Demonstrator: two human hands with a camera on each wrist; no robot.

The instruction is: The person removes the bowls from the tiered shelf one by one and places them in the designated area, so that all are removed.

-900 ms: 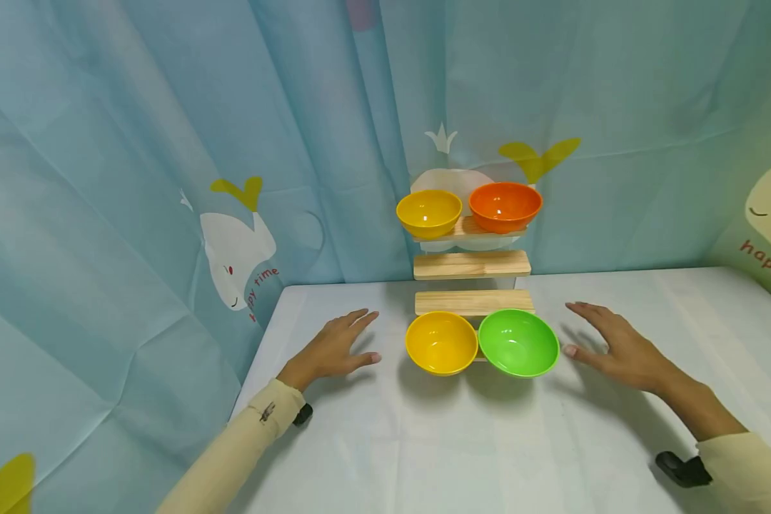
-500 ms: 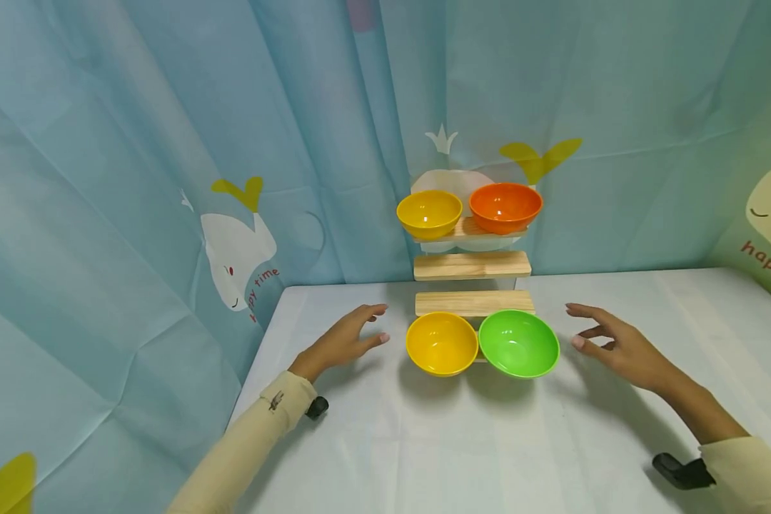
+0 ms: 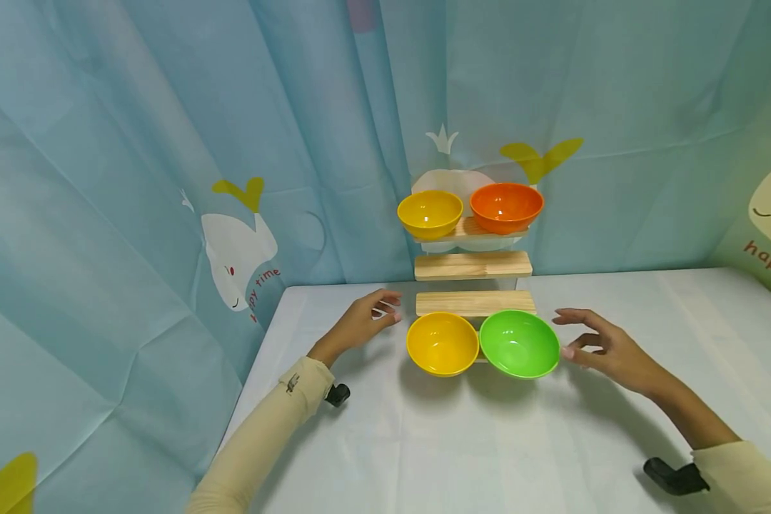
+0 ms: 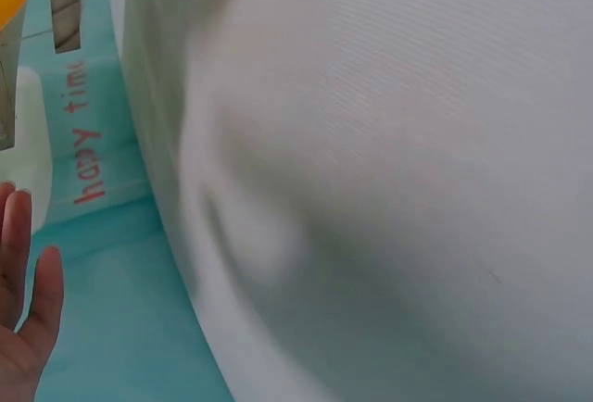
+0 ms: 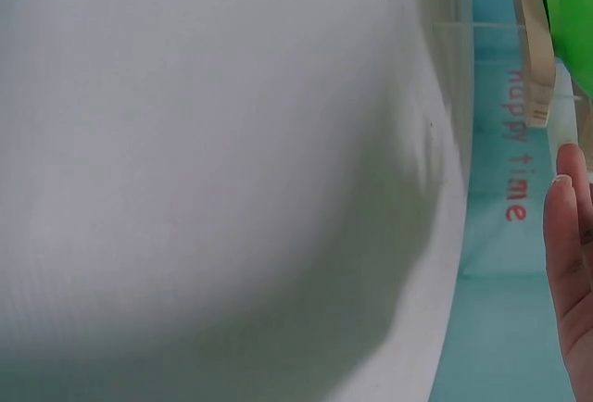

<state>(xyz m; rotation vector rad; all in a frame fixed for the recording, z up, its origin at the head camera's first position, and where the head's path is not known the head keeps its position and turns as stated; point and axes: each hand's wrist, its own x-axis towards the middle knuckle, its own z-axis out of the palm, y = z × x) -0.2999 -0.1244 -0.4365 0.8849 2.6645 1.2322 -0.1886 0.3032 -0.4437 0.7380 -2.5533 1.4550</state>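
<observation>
A yellow bowl (image 3: 442, 343) and a green bowl (image 3: 519, 343) sit side by side at the foot of a stepped wooden rack (image 3: 472, 265). On its top step stand another yellow bowl (image 3: 429, 213) and an orange bowl (image 3: 505, 206). My left hand (image 3: 388, 308) hovers just left of the lower yellow bowl, fingers loosely curled and holding nothing. My right hand (image 3: 562, 335) is at the green bowl's right rim, thumb tip at or almost on it, fingers spread. In the wrist views only fingers (image 4: 23, 309) (image 5: 570, 272) show at the frame edges.
A white cloth covers the table (image 3: 462, 442), whose left edge (image 3: 257, 357) drops off beside my left arm. Blue whale-print curtains (image 3: 167, 178) close off the back and left. The rack's middle step and the one below it hold nothing.
Both hands have lifted off the table and moved inward toward the lower bowls. The left hand's fingers have curled, and the right thumb has come up to the green bowl's rim.
</observation>
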